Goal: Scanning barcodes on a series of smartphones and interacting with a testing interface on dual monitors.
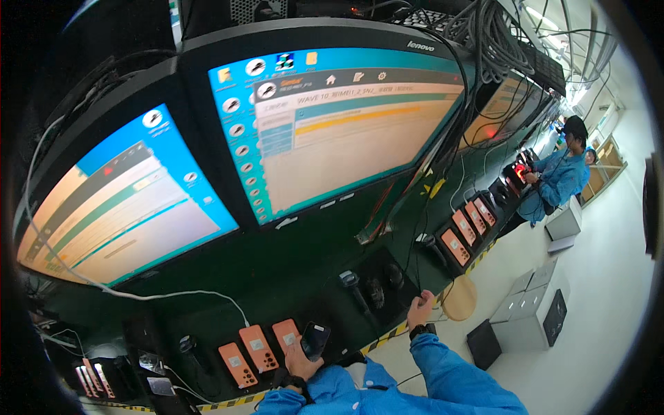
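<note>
My left hand [302,362] is closed round a smartphone with a dark screen [316,338], at the bench's near edge. Just left of it lie three orange phones, each with a pale label on its back: one right beside the fingers [284,333], a middle one [259,348] and an outer one [237,365]. A white cable [238,304] runs to the top end of the middle phone. Off to the right, my right hand [419,312] is raised at the bench edge, its fingers pinched on a thin black cable [417,277].
Two monitors [332,138] stand across the back. A handheld scanner [353,282] and a mouse [393,275] lie ahead on a dark mat. More orange phones [456,247] line the bench at right, before a co-worker in blue [561,176]. A round stool [459,299] and boxes [529,311] stand at right.
</note>
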`<state>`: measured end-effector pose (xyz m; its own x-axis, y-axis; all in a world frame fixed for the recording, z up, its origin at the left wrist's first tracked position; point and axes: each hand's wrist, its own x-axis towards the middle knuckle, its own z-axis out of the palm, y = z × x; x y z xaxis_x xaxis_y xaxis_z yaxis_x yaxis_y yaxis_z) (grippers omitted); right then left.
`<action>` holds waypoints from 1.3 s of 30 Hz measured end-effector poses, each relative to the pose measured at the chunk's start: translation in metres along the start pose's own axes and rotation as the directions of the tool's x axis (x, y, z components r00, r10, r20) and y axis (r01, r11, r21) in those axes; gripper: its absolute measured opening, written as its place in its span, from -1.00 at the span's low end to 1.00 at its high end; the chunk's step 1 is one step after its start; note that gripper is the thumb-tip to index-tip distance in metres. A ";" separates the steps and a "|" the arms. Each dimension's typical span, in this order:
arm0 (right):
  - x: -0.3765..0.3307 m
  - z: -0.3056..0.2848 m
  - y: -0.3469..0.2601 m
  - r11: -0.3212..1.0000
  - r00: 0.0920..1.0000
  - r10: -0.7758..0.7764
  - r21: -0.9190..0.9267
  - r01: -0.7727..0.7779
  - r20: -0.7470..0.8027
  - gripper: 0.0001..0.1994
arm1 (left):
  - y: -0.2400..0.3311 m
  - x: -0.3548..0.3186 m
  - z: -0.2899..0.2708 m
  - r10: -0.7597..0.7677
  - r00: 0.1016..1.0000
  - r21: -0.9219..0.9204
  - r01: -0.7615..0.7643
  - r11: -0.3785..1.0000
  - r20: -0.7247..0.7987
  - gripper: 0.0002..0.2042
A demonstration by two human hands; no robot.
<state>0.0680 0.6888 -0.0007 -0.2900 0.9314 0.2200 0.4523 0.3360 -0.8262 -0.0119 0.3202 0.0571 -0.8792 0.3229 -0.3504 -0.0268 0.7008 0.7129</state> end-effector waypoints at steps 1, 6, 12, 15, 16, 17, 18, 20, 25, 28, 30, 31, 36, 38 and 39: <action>0.008 0.001 -0.021 0.998 0.993 0.051 0.040 -0.056 0.106 -0.66 | -0.005 -0.001 0.010 0.049 0.997 0.066 -0.044 0.997 -0.066 -0.19; 0.042 0.036 -0.005 0.994 0.920 -0.056 -0.070 0.090 0.387 -0.53 | -0.027 -0.006 0.052 0.110 0.971 0.207 -0.066 0.976 -0.211 -0.14; 0.054 0.060 -0.013 0.817 0.713 -0.423 -0.105 0.567 0.559 -0.32 | -0.021 -0.006 0.056 0.069 0.965 0.244 -0.005 0.970 -0.253 -0.14; 0.052 0.074 0.007 0.798 0.673 -0.491 -0.025 0.603 0.553 -0.33 | -0.035 -0.002 0.072 0.103 0.948 0.326 0.001 0.945 -0.302 -0.10; 0.049 0.073 0.015 0.793 0.669 -0.515 0.002 0.609 0.536 -0.35 | -0.039 -0.002 0.075 0.123 0.937 0.344 -0.003 0.939 -0.328 -0.09; 0.049 0.071 0.021 0.833 0.699 -0.462 -0.004 0.554 0.545 -0.38 | -0.059 0.002 0.090 0.127 0.937 0.287 -0.030 0.958 -0.326 -0.07; 0.049 0.068 0.014 0.836 0.705 -0.449 -0.022 0.549 0.549 -0.39 | -0.062 0.002 0.097 0.151 0.915 0.327 -0.022 0.945 -0.375 -0.10; 0.051 0.066 0.009 0.799 0.674 -0.502 -0.007 0.601 0.542 -0.41 | -0.069 -0.004 0.105 0.172 0.899 0.327 -0.033 0.944 -0.404 -0.24; 0.048 0.072 0.027 0.775 0.661 -0.542 0.003 0.632 0.519 -0.43 | -0.081 0.002 0.112 0.259 0.858 0.330 -0.112 0.937 -0.445 -0.11; 0.047 0.059 0.018 0.772 0.670 -0.551 0.001 0.635 0.498 -0.45 | -0.041 -0.006 0.094 0.318 0.818 0.417 -0.108 0.903 -0.478 -0.14; 0.045 0.061 0.022 0.794 0.683 -0.529 0.010 0.608 0.503 -0.47 | -0.049 -0.009 0.099 0.287 0.824 0.374 -0.100 0.922 -0.488 -0.15; 0.044 0.061 0.016 0.782 0.674 -0.547 0.016 0.624 0.496 -0.49 | -0.049 -0.010 0.098 0.304 0.809 0.376 -0.112 0.920 -0.503 -0.15; 0.038 0.056 -0.001 0.826 0.745 -0.516 0.014 0.563 0.423 -0.51 | -0.032 -0.012 0.100 0.322 0.739 0.313 -0.158 0.937 -0.591 -0.22; 0.041 0.059 0.001 0.803 0.713 -0.566 0.080 0.591 0.414 -0.52 | -0.026 -0.007 0.101 0.322 0.736 0.299 -0.168 0.939 -0.596 -0.22; 0.042 0.049 -0.012 0.679 0.655 -0.697 -0.027 0.734 0.293 -0.60 | -0.025 -0.004 0.098 0.317 0.735 0.291 -0.170 0.942 -0.599 -0.22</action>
<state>0.0094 0.7166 -0.0066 -0.7524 0.3345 0.5674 0.1165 0.9154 -0.3853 0.0389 0.3641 -0.0193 -0.9397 0.0785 0.3328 0.2623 0.7900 0.5542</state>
